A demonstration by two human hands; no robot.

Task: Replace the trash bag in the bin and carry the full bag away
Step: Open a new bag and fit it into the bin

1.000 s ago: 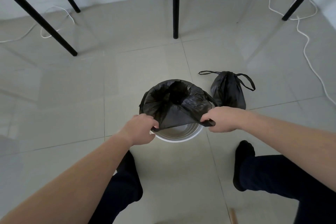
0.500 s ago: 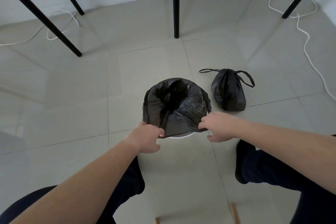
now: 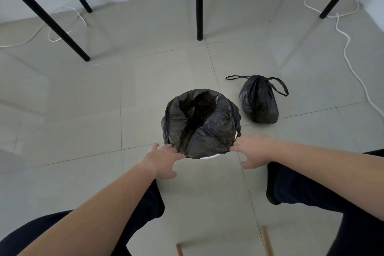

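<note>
Trash bag [image 3: 209, 131] over bin [image 3: 207, 157]; left hand [image 3: 164, 162], right hand [image 3: 252, 149] touching edge.

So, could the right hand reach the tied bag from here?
Probably yes: the tied bag stands on open floor just beyond the right hand, right of the bin, with nothing between them; the hand only touches the liner.
</note>
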